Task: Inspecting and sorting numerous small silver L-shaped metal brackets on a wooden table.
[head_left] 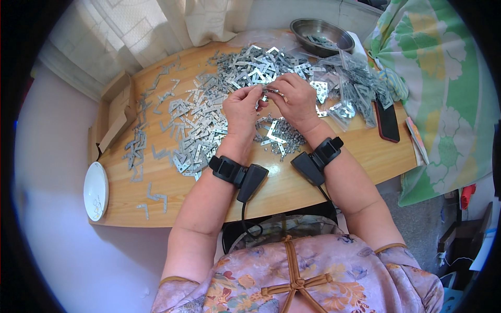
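Note:
Above the middle of the table my left hand [242, 109] and my right hand [296, 101] meet, thumbs and fingers closed in a pinch. Between the fingertips is a small metal piece [269, 91], too small and covered to tell its exact kind. Just below the hands lies a pile of small metal nuts or screws [287, 136], with a shiny L-shaped corner bracket [273, 133] on top. A large heap of flat L-shaped brackets with holes [201, 125] spreads to the left of my hands, and more brackets [242, 65] are piled beyond them.
Clear plastic bags of metal parts [357, 83] lie at right, beside a dark phone [387, 122]. A steel bowl [326, 51] stands at the back. An open cardboard box [117, 112] and a white bowl [90, 193] sit along the left edge. A green-white cloth [443, 115] hangs at right.

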{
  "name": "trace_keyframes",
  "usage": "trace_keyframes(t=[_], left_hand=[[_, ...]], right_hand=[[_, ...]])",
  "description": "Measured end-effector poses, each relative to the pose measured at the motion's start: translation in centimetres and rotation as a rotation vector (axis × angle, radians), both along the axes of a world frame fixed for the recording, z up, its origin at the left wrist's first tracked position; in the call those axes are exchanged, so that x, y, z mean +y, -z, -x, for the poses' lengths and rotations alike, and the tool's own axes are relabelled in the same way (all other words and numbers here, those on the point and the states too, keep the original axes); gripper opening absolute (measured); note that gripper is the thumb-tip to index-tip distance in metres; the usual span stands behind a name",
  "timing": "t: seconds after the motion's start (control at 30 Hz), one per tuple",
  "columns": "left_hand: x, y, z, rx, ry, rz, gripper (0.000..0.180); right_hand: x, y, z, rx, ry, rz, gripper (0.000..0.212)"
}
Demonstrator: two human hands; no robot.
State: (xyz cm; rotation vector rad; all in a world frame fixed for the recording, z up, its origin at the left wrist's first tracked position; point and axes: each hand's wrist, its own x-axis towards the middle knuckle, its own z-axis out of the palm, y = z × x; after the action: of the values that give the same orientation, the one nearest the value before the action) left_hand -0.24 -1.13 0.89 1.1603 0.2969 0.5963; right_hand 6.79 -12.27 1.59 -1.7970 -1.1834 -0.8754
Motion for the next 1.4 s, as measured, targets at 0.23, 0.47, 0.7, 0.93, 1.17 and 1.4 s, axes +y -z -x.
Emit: trace_keyframes(t=[0.23, 0.47, 0.7, 0.93, 1.17, 1.4], left_hand=[[0.1, 0.3, -0.1, -0.007, -0.001, 0.000, 0.013], [0.1, 0.1, -0.1, -0.015, -0.008, 0.010, 0.012], [0.2, 0.0, -0.1, -0.018, -0.016, 0.019, 0.012], [0.0, 0.0, 0.0, 0.025, -0.007, 0.023, 0.012], [-0.2, 0.0, 0.3, 0.045, 0.008, 0.020, 0.015], [-0.3, -0.4, 0.5, 0.068, -0.004, 0.029, 0.015]], right_hand=[[0.1, 0.2, -0.2, -0.040, -0.026, 0.016, 0.009], [0.4, 0.3, -0.3, -0.074, -0.026, 0.007, 0.009], [0.3, 1.0, -1.0, 0.052, 0.002, -0.058, 0.010], [0.4, 1.6, -1.2, 0.459, -0.224, -0.162, 0.010], [0.5, 1.8, -1.3, 0.614, -0.341, -0.158, 0.009], [0.4, 1.8, -1.0, 0.730, -0.374, -0.173, 0.010]])
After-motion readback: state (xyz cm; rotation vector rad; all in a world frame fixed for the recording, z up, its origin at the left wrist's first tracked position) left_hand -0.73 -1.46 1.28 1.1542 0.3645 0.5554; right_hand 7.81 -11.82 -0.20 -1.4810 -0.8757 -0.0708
